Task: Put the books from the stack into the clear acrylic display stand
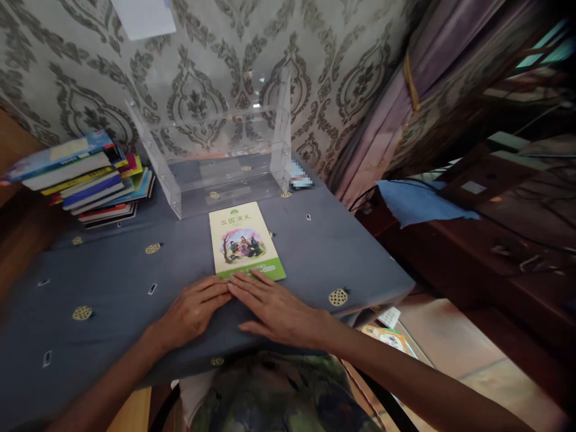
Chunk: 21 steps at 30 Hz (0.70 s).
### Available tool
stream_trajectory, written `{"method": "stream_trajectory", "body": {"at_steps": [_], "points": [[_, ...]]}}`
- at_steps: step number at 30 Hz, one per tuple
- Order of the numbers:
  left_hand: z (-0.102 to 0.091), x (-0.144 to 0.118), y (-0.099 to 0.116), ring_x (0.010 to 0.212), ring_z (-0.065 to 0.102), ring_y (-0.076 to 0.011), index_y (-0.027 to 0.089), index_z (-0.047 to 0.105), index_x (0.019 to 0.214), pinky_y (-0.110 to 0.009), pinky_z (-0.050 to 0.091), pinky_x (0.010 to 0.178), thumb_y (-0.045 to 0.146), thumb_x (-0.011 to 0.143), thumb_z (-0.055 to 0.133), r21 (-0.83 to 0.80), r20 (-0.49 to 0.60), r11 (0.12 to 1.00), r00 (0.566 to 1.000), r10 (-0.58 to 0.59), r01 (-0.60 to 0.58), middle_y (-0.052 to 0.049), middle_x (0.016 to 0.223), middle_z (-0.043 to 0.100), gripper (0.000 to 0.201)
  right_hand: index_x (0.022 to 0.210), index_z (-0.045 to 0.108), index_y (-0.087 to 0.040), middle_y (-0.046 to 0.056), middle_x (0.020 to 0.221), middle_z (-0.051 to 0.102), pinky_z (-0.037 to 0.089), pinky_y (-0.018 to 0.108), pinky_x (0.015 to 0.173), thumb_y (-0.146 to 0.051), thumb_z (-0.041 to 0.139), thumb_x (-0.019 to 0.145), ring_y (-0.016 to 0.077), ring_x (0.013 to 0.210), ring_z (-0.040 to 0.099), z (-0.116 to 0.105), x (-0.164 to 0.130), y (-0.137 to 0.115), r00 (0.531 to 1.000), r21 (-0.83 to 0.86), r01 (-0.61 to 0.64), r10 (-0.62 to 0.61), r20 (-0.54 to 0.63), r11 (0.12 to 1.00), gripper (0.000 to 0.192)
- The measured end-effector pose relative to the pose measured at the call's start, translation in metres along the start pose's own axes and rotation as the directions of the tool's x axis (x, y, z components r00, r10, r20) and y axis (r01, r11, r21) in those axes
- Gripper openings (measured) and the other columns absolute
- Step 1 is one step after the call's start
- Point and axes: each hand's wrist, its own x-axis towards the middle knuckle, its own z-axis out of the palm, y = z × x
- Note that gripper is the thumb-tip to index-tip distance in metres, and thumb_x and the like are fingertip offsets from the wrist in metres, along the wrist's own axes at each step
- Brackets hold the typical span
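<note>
Patterned damask wallpaper (216,54) behind, grey on pale, with a purple curtain (396,114) hanging at the right. Below it, a table draped in a dark blue-grey cloth (112,276) dotted with small yellow motifs. To the right, dark wooden furniture (486,252) with a blue rag (418,201) lying on it. At the back of the table, against the wall, a clear acrylic stand (225,156), open toward the front, its base resting on the cloth. At the back left, a leaning stack of books (90,180), spines and covers in blue, yellow, red and green, well apart from the stand's left side. In front of the stand, near the middle of the table, a thin green-and-cream book (245,243) lying flat, cover up, with an illustration of figures under a tree and Chinese characters above. Nearest the table's front edge, two bare hands laid flat on the cloth, touching each other at the fingertips. Left hand (193,312) spread loose, palm down, grasping nothing, fingers pointing toward the book's lower edge. Right hand (279,309) likewise flat and released, fingertips resting on the near edge of the green book's cover.
</note>
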Motion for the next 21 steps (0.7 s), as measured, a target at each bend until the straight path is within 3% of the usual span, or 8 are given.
{"method": "stream_trajectory", "body": {"at_steps": [5, 15, 21], "points": [[0.0, -0.002, -0.001, 0.115, 0.064, -0.0216, 0.017, 0.059, 0.134, -0.04, 0.058, 0.097, 0.008, 0.097, 0.042, -0.026, 0.016, 0.999, 1.0, -0.018, 0.019, -0.012, 0.116, 0.072, 0.041, 0.152, 0.028, -0.002, 0.022, 0.158, 0.032, 0.024, 0.045, 0.124, -0.049, 0.052, 0.098, 0.0273, 0.151, 0.021, 0.009, -0.002, 0.005, 0.998, -0.052, -0.052, 0.053, 0.025, 0.997, 0.076], [-0.001, 0.0, -0.001, 0.115, 0.063, -0.0205, 0.018, 0.06, 0.129, -0.039, 0.057, 0.096, 0.006, 0.095, 0.044, -0.118, 0.035, 0.989, 0.996, -0.081, 0.085, -0.012, 0.118, 0.071, 0.04, 0.159, 0.009, -0.011, 0.02, 0.16, 0.029, 0.031, 0.052, 0.12, -0.04, 0.054, 0.098, 0.0285, 0.151, 0.02, 0.012, -0.036, 0.028, 0.984, -0.099, -0.133, 0.119, -0.134, 0.986, 0.08], [-0.004, 0.004, -0.004, 0.115, 0.062, -0.0216, 0.018, 0.062, 0.125, -0.041, 0.056, 0.096, 0.004, 0.092, 0.044, -0.151, 0.081, 0.981, 0.99, -0.112, 0.123, -0.012, 0.119, 0.069, 0.04, 0.158, 0.012, -0.01, 0.02, 0.159, 0.029, 0.032, 0.053, 0.12, -0.038, 0.054, 0.098, 0.0288, 0.15, 0.021, 0.009, -0.037, 0.028, 0.986, -0.091, -0.122, 0.11, -0.126, 0.988, 0.079]]}}
